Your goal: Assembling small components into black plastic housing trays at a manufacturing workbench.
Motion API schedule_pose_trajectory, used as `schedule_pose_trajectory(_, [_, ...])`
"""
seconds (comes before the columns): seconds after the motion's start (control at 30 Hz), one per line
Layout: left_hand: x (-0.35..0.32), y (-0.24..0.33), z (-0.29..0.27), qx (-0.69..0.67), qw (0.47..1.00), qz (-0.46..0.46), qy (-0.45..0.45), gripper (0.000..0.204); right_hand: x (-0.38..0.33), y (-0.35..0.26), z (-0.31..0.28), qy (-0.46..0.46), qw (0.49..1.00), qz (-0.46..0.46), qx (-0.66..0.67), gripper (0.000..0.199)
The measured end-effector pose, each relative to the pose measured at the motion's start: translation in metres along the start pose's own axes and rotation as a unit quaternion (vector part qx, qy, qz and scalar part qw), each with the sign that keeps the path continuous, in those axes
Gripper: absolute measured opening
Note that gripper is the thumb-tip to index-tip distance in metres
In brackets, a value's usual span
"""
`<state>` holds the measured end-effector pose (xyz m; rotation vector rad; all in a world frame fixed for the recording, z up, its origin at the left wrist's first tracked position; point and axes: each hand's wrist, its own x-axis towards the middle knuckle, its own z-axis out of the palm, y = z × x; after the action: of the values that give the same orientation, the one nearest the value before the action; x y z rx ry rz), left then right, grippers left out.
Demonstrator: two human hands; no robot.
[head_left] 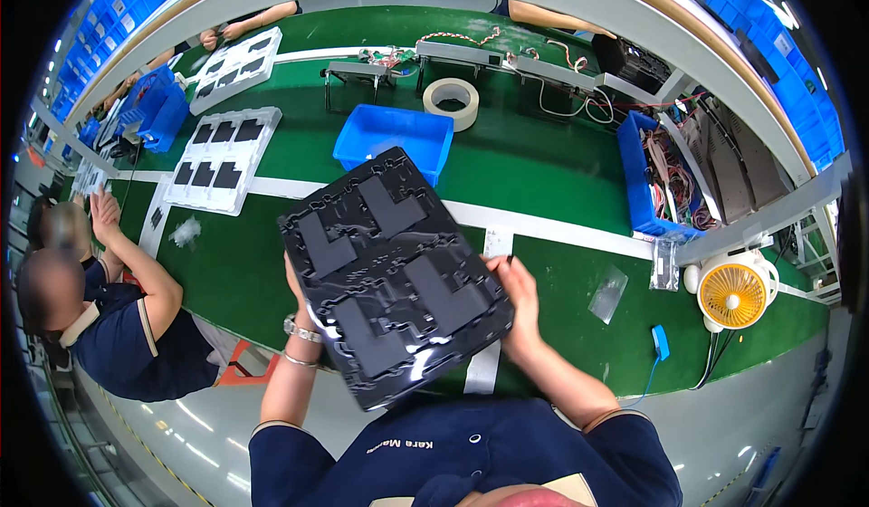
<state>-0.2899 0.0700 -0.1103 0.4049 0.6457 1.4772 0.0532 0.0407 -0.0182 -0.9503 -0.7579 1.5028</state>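
I hold a glossy black plastic tray [376, 267] up above the bench, tilted, between both hands. Several dark grey L-shaped flat pieces [444, 294] lie in its moulded pockets. My left hand [293, 285] grips the tray's left side; most of its fingers are hidden behind it, and a watch and a bangle show at the wrist. On the opposite side, my right hand [519, 306] is closed around the right edge, fingers partly out of sight. Just beyond the tray sits a blue bin [396, 136].
White trays [244, 167] with dark pieces lie at the left, near a seated co-worker [136, 326]. A tape roll [451, 102] and circuit assemblies stand farther back. At right are a blue bin of wires [641, 176], a yellow-faced fan [731, 296] and a clear bag [607, 294].
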Motion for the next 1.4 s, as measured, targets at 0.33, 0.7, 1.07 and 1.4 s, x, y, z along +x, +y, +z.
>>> schedule_pose_trajectory(0.33, [-0.013,-0.091,0.088,0.134,0.959,0.206,0.141,0.037,0.028,-0.059,-0.091,0.003,0.999,0.016,-0.039,0.022])
schedule_pose_trajectory(0.7, [0.083,-0.135,0.106,0.271,0.954,0.112,-0.07,0.044,-0.058,-0.017,-0.137,0.18,0.975,-0.123,0.041,0.022])
schedule_pose_trajectory(1.07, [0.107,-0.156,0.136,0.28,0.941,0.037,-0.185,0.044,-0.089,-0.058,-0.175,0.28,0.701,-0.227,-0.616,0.012])
schedule_pose_trajectory(1.4, [0.103,-0.158,0.15,0.233,0.955,-0.018,-0.184,0.039,-0.066,-0.065,-0.239,0.194,0.546,-0.276,-0.767,0.019])
